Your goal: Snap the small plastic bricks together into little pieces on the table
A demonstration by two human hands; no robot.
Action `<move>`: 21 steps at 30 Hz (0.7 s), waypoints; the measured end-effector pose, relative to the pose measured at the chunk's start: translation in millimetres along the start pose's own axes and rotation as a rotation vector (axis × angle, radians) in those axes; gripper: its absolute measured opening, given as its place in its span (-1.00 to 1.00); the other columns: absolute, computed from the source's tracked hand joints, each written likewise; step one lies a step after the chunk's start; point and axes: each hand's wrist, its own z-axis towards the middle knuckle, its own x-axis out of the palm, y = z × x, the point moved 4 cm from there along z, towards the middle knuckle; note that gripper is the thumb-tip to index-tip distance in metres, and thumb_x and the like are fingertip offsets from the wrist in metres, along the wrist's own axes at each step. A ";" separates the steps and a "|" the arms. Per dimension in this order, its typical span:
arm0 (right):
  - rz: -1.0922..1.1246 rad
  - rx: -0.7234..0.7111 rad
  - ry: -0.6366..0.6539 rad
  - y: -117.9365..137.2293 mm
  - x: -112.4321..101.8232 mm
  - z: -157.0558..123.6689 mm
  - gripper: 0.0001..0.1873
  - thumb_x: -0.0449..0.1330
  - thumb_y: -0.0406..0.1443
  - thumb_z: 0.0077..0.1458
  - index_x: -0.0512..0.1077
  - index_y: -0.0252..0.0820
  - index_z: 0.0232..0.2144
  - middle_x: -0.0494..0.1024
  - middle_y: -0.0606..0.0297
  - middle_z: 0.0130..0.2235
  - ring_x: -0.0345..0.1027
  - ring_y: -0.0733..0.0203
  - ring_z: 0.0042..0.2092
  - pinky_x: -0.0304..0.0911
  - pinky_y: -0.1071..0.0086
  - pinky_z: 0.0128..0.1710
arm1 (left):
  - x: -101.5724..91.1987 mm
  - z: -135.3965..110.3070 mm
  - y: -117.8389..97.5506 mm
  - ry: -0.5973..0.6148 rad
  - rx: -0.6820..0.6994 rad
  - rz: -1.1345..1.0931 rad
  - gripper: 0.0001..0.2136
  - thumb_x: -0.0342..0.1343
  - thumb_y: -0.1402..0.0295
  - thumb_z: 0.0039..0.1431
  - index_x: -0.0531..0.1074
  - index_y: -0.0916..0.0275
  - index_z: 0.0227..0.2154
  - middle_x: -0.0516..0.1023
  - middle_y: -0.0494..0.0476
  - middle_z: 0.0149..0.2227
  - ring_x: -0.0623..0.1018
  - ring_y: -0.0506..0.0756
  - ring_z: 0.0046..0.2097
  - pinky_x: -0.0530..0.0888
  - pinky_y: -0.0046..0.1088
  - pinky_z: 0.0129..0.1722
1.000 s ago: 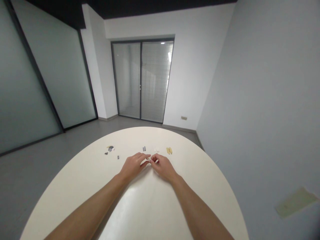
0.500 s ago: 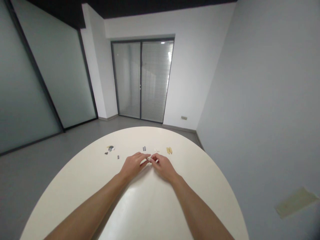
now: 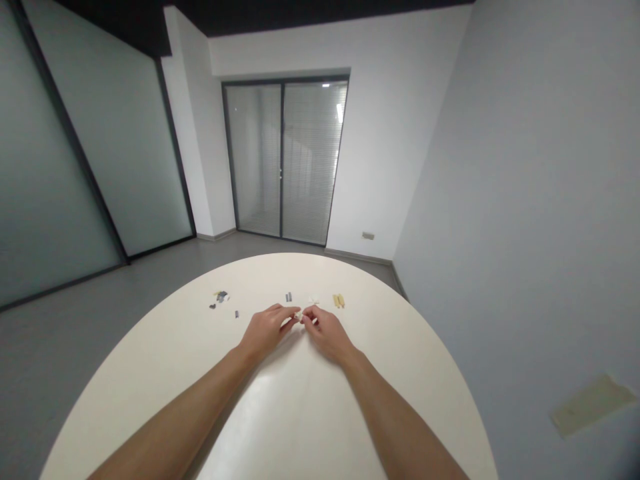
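Observation:
My left hand (image 3: 266, 331) and my right hand (image 3: 327, 333) meet above the middle of a round cream table (image 3: 300, 407). Between their fingertips is a tiny pale piece (image 3: 299, 315), too small to identify, and both hands pinch it. Farther out lie several small loose parts. A grey piece (image 3: 289, 297) and a white piece (image 3: 313, 300) are closest to my hands. Tan pieces (image 3: 339, 301) lie beyond my right hand. Left of my left hand are a small grey piece (image 3: 237, 314) and a dark-and-grey cluster (image 3: 221, 297).
The table's curved edge (image 3: 300, 253) runs ahead of my hands, with a grey floor (image 3: 100, 333) beyond it. A pale wall (image 3: 500, 233) stands to the right, frosted glass panels (image 3: 100, 147) to the left, and a glass door with blinds (image 3: 285, 160) ahead.
The head view has turned slightly, so the room sits a little differently in the picture. My hands remain together around the pale piece, with no clear change in their hold.

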 end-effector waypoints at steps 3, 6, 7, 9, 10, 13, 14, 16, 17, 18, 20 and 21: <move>-0.004 0.001 -0.004 -0.8 0.1 0.1 -0.81 0.05 -0.21 0.29 0.43 -0.10 -0.21 0.56 0.31 -0.26 0.39 0.24 -0.25 0.25 0.42 -0.22 | 1.0 -0.4 1.0 0.005 -0.001 0.001 -0.78 0.02 0.28 0.32 0.50 0.13 -0.08 0.64 0.10 -0.20 0.61 0.06 -0.19 0.52 -0.48 -0.24; -0.008 0.009 -0.010 -1.9 0.3 0.2 -0.81 0.04 -0.20 0.29 0.43 -0.10 -0.20 0.55 0.31 -0.26 0.39 0.24 -0.25 0.25 0.41 -0.21 | 1.7 -0.6 1.8 0.012 -0.011 0.014 -0.78 0.02 0.30 0.32 0.50 0.12 -0.07 0.64 0.10 -0.19 0.61 0.06 -0.18 0.52 -0.49 -0.25; -0.008 0.009 -0.011 -2.1 0.5 0.2 -0.81 0.04 -0.20 0.30 0.43 -0.10 -0.20 0.55 0.31 -0.26 0.39 0.24 -0.25 0.25 0.41 -0.21 | 1.7 -0.6 1.8 0.011 -0.014 0.019 -0.78 0.02 0.30 0.32 0.50 0.12 -0.07 0.64 0.10 -0.20 0.61 0.06 -0.19 0.51 -0.49 -0.25; -0.008 0.005 -0.012 -2.6 0.9 0.3 -0.81 0.04 -0.20 0.30 0.42 -0.10 -0.19 0.55 0.31 -0.26 0.38 0.24 -0.25 0.24 0.42 -0.22 | 1.6 -0.6 1.6 0.008 -0.015 0.026 -0.78 0.02 0.30 0.32 0.50 0.12 -0.07 0.64 0.10 -0.20 0.61 0.05 -0.20 0.51 -0.50 -0.25; -0.007 0.002 -0.011 -3.0 1.2 0.4 -0.81 0.04 -0.20 0.30 0.42 -0.09 -0.19 0.55 0.32 -0.26 0.38 0.24 -0.25 0.24 0.42 -0.22 | 1.6 -0.6 1.5 0.007 -0.014 0.026 -0.78 0.02 0.30 0.32 0.50 0.12 -0.07 0.64 0.10 -0.20 0.61 0.05 -0.20 0.52 -0.50 -0.25; -0.001 0.003 -0.009 -4.4 2.3 0.7 -0.81 0.04 -0.20 0.30 0.42 -0.09 -0.20 0.55 0.32 -0.26 0.38 0.24 -0.25 0.24 0.42 -0.22 | 2.0 -0.8 1.3 0.007 -0.009 0.026 -0.78 0.01 0.31 0.32 0.49 0.12 -0.06 0.64 0.08 -0.20 0.61 0.05 -0.19 0.52 -0.49 -0.24; 0.002 0.003 -0.007 -4.8 2.7 0.8 -0.81 0.03 -0.20 0.30 0.42 -0.10 -0.20 0.54 0.31 -0.26 0.38 0.24 -0.25 0.24 0.42 -0.22 | 2.2 -0.8 1.4 0.007 -0.010 0.026 -0.78 0.02 0.32 0.31 0.49 0.12 -0.06 0.64 0.07 -0.20 0.61 0.05 -0.19 0.52 -0.49 -0.24; 0.008 0.002 -0.008 -5.2 2.9 0.9 -0.81 0.03 -0.20 0.30 0.42 -0.10 -0.20 0.54 0.31 -0.26 0.38 0.24 -0.25 0.24 0.42 -0.22 | 2.5 -0.9 1.5 0.010 -0.012 0.025 -0.78 0.02 0.34 0.30 0.48 0.12 -0.06 0.63 0.06 -0.20 0.61 0.05 -0.19 0.52 -0.48 -0.24; 0.010 0.002 -0.008 -5.2 2.9 0.9 -0.81 0.03 -0.20 0.30 0.42 -0.09 -0.20 0.54 0.31 -0.26 0.37 0.24 -0.25 0.24 0.42 -0.23 | 2.6 -0.9 1.4 0.012 -0.012 0.024 -0.78 0.03 0.35 0.30 0.47 0.12 -0.05 0.64 0.06 -0.20 0.61 0.05 -0.19 0.52 -0.48 -0.24; 0.012 0.003 -0.009 -5.2 2.8 0.9 -0.81 0.03 -0.20 0.30 0.41 -0.09 -0.20 0.54 0.31 -0.26 0.37 0.24 -0.26 0.24 0.42 -0.23 | 2.6 -0.9 1.2 0.014 -0.013 0.023 -0.78 0.03 0.36 0.29 0.47 0.12 -0.05 0.63 0.06 -0.20 0.61 0.05 -0.18 0.52 -0.48 -0.23; 0.014 0.007 -0.010 -5.2 2.4 1.0 -0.82 0.03 -0.20 0.30 0.41 -0.08 -0.20 0.54 0.31 -0.26 0.37 0.24 -0.26 0.24 0.42 -0.23 | 2.5 -0.8 0.8 0.021 -0.014 0.022 -0.76 0.04 0.39 0.26 0.46 0.12 -0.05 0.63 0.06 -0.19 0.61 0.05 -0.18 0.52 -0.48 -0.23; 0.015 0.008 -0.011 -5.2 2.3 1.1 -0.82 0.03 -0.20 0.30 0.41 -0.08 -0.20 0.54 0.32 -0.26 0.37 0.24 -0.26 0.24 0.41 -0.23 | 2.4 -0.7 0.6 0.025 -0.016 0.023 -0.76 0.04 0.40 0.25 0.46 0.12 -0.04 0.63 0.06 -0.19 0.61 0.06 -0.17 0.52 -0.48 -0.24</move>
